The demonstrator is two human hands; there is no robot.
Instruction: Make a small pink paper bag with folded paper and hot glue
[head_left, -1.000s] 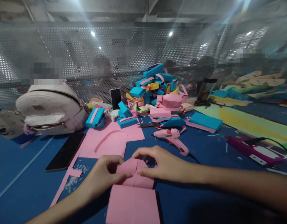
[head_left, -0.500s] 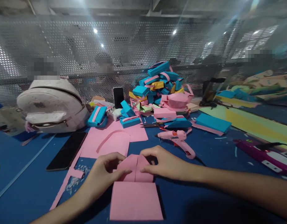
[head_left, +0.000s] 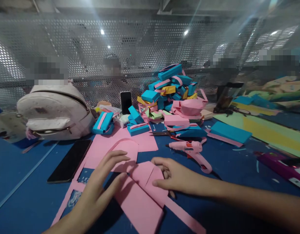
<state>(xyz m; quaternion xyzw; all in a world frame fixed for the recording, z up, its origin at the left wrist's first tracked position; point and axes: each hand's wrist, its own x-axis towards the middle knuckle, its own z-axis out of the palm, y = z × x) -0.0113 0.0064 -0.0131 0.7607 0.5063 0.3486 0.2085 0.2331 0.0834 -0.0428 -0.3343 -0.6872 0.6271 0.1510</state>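
Note:
Before me lies a folded pink paper piece [head_left: 142,208], turned at an angle, its creased pointed flap [head_left: 150,180] at the upper end. My right hand [head_left: 173,175] grips this flap at its right edge, thumb on top and fingers curled behind. Apart from the paper's left side, my left hand [head_left: 108,178] hovers with fingers spread and nothing in them. A pink paper strip [head_left: 185,216] sticks out from under the piece toward the lower right. Flat pink sheets [head_left: 96,154] lie beyond my left hand.
A pink glue gun [head_left: 189,148] and scissors [head_left: 162,133] lie ahead. Behind them rises a pile of blue, pink and yellow paper boxes [head_left: 171,94]. To the left are a black phone [head_left: 70,161] and a white backpack [head_left: 54,110]; a purple device [head_left: 281,167] sits right.
The pink paper has been turned, its lower end swinging right, and a pink strip now shows at its side. My left hand has let go and spread; my right hand keeps its grip.

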